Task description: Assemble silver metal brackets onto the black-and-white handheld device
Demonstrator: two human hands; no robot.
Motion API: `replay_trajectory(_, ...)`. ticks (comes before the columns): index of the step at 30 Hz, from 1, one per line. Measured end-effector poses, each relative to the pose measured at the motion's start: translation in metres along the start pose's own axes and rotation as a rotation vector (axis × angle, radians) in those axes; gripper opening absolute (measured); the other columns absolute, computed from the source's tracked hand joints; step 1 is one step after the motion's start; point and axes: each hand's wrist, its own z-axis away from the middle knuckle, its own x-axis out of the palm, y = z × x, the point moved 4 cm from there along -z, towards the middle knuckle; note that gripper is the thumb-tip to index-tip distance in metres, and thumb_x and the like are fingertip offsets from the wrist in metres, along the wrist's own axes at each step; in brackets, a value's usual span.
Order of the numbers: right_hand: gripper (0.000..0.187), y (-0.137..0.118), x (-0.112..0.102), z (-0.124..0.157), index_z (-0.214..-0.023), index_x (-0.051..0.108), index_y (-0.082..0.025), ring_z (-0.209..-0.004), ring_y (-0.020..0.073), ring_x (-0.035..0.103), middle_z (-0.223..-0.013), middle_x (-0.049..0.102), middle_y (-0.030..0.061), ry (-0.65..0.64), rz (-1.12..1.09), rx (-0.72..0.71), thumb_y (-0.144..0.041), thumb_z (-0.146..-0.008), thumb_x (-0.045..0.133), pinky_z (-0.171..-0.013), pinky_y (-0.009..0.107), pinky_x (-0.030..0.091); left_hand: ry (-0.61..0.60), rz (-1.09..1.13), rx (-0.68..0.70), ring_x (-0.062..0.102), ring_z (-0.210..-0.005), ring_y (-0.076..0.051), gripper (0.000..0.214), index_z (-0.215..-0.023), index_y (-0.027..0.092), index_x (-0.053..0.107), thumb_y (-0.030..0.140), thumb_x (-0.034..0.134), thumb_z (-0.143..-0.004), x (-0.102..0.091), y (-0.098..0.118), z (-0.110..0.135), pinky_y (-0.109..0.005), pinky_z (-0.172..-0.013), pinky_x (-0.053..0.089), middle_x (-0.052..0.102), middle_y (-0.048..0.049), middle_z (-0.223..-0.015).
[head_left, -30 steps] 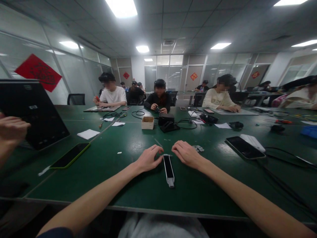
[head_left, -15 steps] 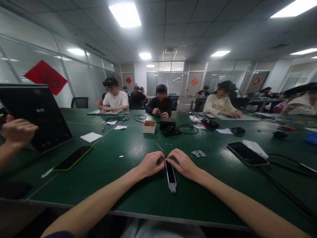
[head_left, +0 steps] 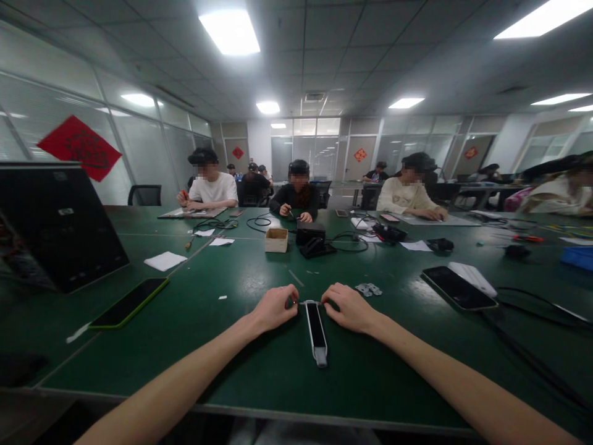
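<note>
The person's left hand (head_left: 277, 310) and right hand (head_left: 349, 310) are close together above the green surface (head_left: 241, 377). Both are half closed, with the fingers curled down. The fingertips come from two sides to the top end of a narrow black and white device (head_left: 316, 330). I cannot tell if the hands really grip this device or only touch it. The device lies flat between the two hands and points toward the person, with its pale lower end nearest to the body.

Small metal pieces (head_left: 368, 289) lie near the right hand, and a large black phone (head_left: 458, 288) is farther to that side. On the left side there is a phone with a green edge (head_left: 128, 303) and, beyond it, a white paper (head_left: 165, 261). Farther ahead stands a small cardboard box (head_left: 277, 240), beside black cables (head_left: 347, 242). Several co-workers (head_left: 296, 196) sit across the surface.
</note>
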Motion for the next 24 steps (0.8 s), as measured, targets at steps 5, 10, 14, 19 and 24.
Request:
replay_trajectory(5,0.014,0.0011,0.0020,-0.0006,-0.093,0.065,-0.016,-0.085,0.0183,0.057,-0.094,0.064,0.0069,0.006,0.027,-0.001,-0.021,-0.089,0.052,-0.077,0.032,0.047,-0.008,-0.035,0.025,0.061,-0.070,-0.015,0.012,-0.092,0.019,0.063,0.022,0.058,-0.081,0.0017,-0.0014,-0.0006,-0.025,-0.064,0.045,0.066,-0.0009,-0.080)
replay_trajectory(10,0.013,0.0017,0.0024,-0.0003,-0.092,0.064,-0.016,-0.086,0.0178,0.057,-0.092,0.064,0.0066,0.014,0.023,-0.005,-0.021,-0.089,0.053,-0.078,0.032,0.047,-0.030,0.006,0.017,0.062,-0.072,-0.016,0.013,-0.093,0.019,0.065,0.024,0.057,-0.084,0.0018,-0.0013,-0.0013,-0.025,-0.065,0.047,0.068,-0.0014,-0.084)
replay_trajectory(14,0.013,-0.0014,-0.0005,-0.0004,-0.092,0.065,-0.015,-0.085,0.0178,0.056,-0.091,0.064,0.0068,0.014,0.027,-0.011,-0.020,-0.089,0.053,-0.077,0.032,0.046,-0.045,0.047,0.014,0.064,-0.076,-0.016,0.016,-0.097,0.020,0.065,0.024,0.055,-0.086,0.0029,-0.0021,-0.0019,-0.026,-0.068,0.049,0.070,-0.0016,-0.089)
replay_trajectory(19,0.013,-0.0017,-0.0011,-0.0004,-0.091,0.065,-0.015,-0.083,0.0179,0.056,-0.089,0.064,0.0065,0.018,0.050,-0.008,-0.020,-0.088,0.054,-0.076,0.031,0.046,-0.035,0.089,0.013,0.065,-0.075,-0.015,0.013,-0.095,0.020,0.065,0.024,0.057,-0.086,0.0049,-0.0033,-0.0022,-0.025,-0.067,0.049,0.071,-0.0001,-0.089)
replay_trajectory(24,0.012,-0.0013,-0.0005,-0.0007,-0.091,0.065,-0.015,-0.084,0.0178,0.056,-0.089,0.064,0.0067,0.011,0.050,-0.021,-0.019,-0.089,0.054,-0.076,0.031,0.046,-0.030,0.123,0.024,0.065,-0.077,-0.015,0.013,-0.098,0.020,0.063,0.024,0.057,-0.087,0.0074,-0.0031,-0.0028,-0.025,-0.070,0.049,0.072,-0.0002,-0.093)
